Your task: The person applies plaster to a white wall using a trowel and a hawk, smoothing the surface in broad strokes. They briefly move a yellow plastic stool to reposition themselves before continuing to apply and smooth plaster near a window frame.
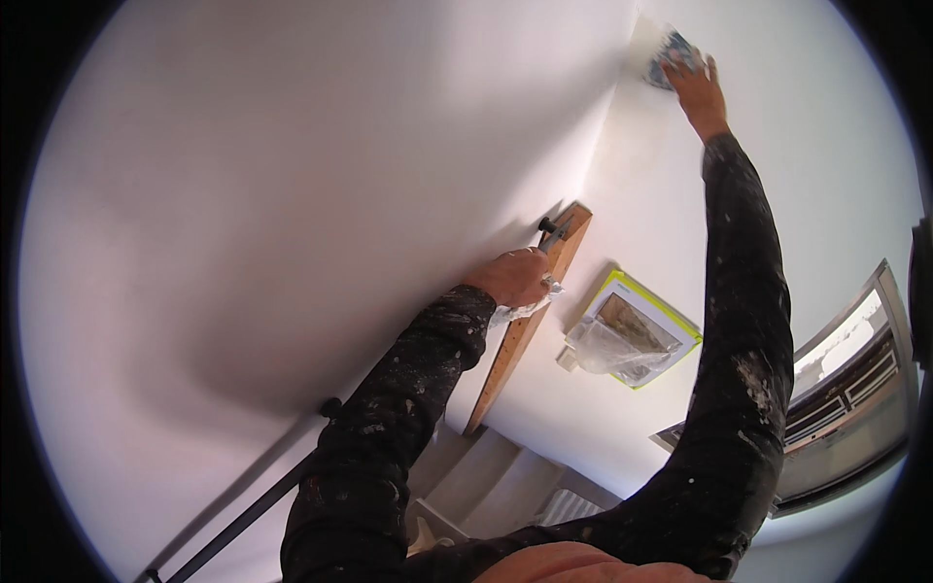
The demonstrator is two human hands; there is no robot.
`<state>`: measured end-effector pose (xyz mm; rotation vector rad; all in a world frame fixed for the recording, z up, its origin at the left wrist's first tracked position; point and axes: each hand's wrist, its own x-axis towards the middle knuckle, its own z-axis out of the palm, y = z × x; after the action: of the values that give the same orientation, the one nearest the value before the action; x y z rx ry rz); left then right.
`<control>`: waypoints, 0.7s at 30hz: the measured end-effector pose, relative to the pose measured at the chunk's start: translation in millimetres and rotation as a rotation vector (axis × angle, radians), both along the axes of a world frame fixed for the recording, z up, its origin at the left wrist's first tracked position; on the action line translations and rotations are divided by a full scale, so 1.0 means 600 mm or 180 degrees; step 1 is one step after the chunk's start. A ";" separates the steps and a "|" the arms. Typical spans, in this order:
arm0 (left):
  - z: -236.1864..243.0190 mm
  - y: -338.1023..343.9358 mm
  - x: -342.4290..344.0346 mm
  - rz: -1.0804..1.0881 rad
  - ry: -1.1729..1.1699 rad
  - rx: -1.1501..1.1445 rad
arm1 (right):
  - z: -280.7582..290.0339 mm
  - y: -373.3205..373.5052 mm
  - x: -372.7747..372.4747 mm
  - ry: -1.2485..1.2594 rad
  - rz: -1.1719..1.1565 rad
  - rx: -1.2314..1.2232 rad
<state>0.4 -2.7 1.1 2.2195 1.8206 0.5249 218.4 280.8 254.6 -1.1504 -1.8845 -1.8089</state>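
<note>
High in the corner of the white walls, my right hand (pixel 698 92) presses a blue-grey, white-smeared pad (pixel 671 60) flat against the right-hand wall, fingers spread over its back. The exact kind of pad is too small to tell. Around the wall there, a patch (pixel 645 44) looks off-white and duller. Lower down, my left hand (pixel 520 276) is closed around the upper end of a dark metal handrail (pixel 554 236). A crumpled white cloth or paper (pixel 530 306) sticks out beneath its fingers. Both sleeves are black and spotted with pale splashes.
A brown wooden board (pixel 515 345) runs slanting beside the left hand. The handrail's lower part (pixel 243 520) follows the left wall. A yellow-green-edged panel partly under clear plastic (pixel 632 330) is on the right wall. A window (pixel 841 379) is at right, steps (pixel 486 476) below.
</note>
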 end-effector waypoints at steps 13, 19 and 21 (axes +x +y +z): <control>-0.001 0.000 0.004 -0.0087 -0.0119 0.0311 | 0.039 -0.025 0.002 -0.0183 0.0209 -0.0034; -0.019 0.012 -0.002 -0.0132 -0.0055 0.0225 | 0.051 -0.003 -0.043 -0.0493 0.0182 0.0111; -0.023 0.014 0.000 -0.0120 -0.0067 0.0248 | 0.056 -0.002 -0.050 -0.0472 0.0214 0.0117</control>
<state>0.7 5.4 -12.7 2.2849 1.7732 0.6195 188.2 279.4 288.0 -0.9527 -1.9363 -1.9308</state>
